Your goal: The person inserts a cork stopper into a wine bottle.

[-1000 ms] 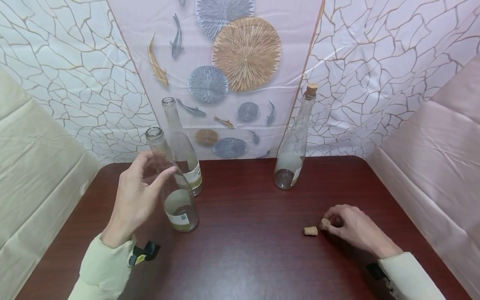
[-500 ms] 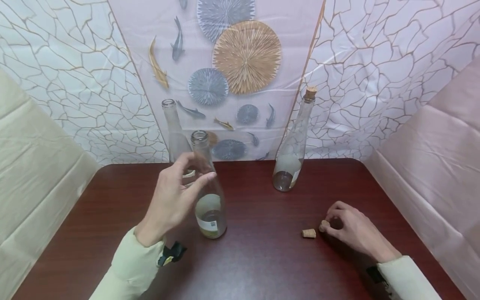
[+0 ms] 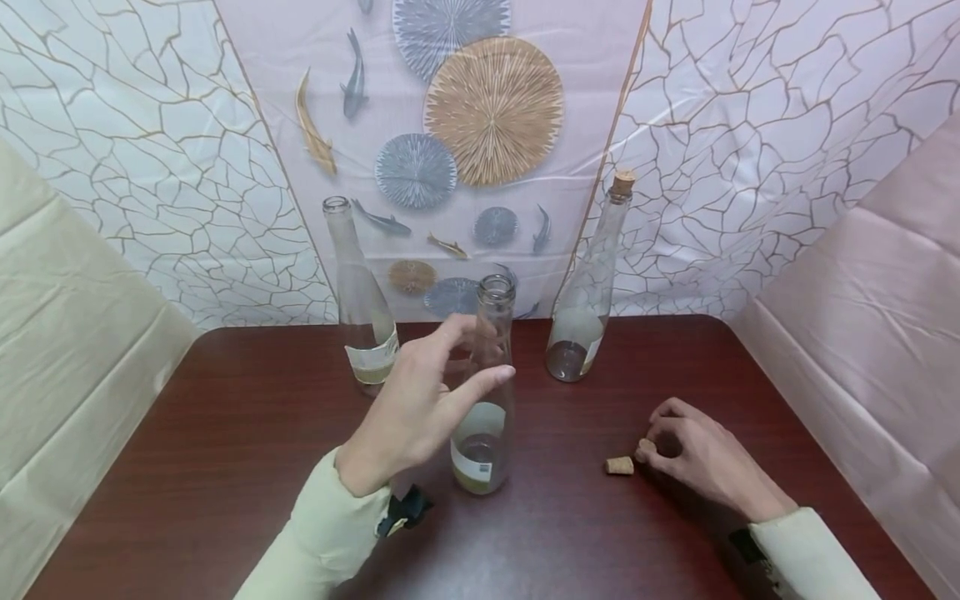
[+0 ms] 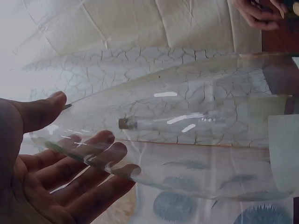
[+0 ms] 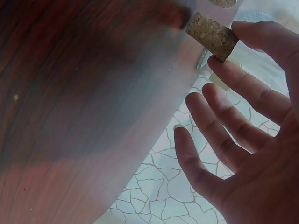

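Note:
A clear glass bottle (image 3: 482, 433) with a pale label stands near the middle of the table, its mouth uncorked. My left hand (image 3: 412, 404) grips it around the neck; in the left wrist view the thumb and curled fingers (image 4: 110, 149) lie on either side of the glass. Over at the right, my right hand (image 3: 701, 454) pinches a cork (image 5: 212, 37) between thumb and index finger, low over the tabletop. The other fingers of that hand are spread apart from it. A second cork (image 3: 619, 466) lies on its side just left of the held one.
Towards the back left stands another uncorked bottle (image 3: 365, 333). At the back right is a bottle (image 3: 577, 329) with a cork (image 3: 623, 182) in its mouth. Patterned cloth (image 3: 750, 167) hangs behind the dark red table (image 3: 247, 400).
My left hand has carried the bottle rightward and slightly nearer, from in front of the back left bottle to mid-table. The right hand stays nearly where it was, still pinching the cork.

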{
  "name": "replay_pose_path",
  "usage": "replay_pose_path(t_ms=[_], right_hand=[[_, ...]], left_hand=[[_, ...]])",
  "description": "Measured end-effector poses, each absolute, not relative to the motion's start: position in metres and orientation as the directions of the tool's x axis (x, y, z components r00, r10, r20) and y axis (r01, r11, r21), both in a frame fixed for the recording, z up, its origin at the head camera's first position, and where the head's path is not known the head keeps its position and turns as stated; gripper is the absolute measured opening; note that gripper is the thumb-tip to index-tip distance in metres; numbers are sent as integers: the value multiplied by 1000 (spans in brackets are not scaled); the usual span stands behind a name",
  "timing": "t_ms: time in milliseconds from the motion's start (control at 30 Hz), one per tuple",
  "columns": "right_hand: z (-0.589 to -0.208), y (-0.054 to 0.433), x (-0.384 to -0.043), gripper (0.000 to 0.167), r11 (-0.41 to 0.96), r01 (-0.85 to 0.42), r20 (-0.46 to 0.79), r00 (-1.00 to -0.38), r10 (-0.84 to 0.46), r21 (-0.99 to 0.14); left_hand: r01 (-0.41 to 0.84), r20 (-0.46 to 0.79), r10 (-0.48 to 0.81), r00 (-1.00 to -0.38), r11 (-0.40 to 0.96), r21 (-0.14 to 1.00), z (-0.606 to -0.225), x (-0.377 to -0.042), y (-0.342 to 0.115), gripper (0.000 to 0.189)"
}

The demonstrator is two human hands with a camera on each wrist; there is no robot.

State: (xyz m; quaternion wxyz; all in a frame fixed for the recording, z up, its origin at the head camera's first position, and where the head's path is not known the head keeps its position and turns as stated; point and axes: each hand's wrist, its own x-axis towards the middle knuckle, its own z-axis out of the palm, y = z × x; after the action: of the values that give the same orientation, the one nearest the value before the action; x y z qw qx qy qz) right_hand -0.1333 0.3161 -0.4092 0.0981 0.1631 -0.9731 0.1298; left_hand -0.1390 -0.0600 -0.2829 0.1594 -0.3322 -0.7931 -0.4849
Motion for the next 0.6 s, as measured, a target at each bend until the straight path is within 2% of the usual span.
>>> replay_pose_path(t_ms=[233, 600], right_hand=[[-408, 318, -133, 11, 909, -353, 231, -925, -303, -221], [-385, 311, -133, 15, 880, -425, 269, -891, -366, -210]], left_hand=[[693, 554, 421, -718, 358, 626, -291, -137, -49, 26], [704, 576, 405, -710, 432, 564, -293, -137, -48, 29]])
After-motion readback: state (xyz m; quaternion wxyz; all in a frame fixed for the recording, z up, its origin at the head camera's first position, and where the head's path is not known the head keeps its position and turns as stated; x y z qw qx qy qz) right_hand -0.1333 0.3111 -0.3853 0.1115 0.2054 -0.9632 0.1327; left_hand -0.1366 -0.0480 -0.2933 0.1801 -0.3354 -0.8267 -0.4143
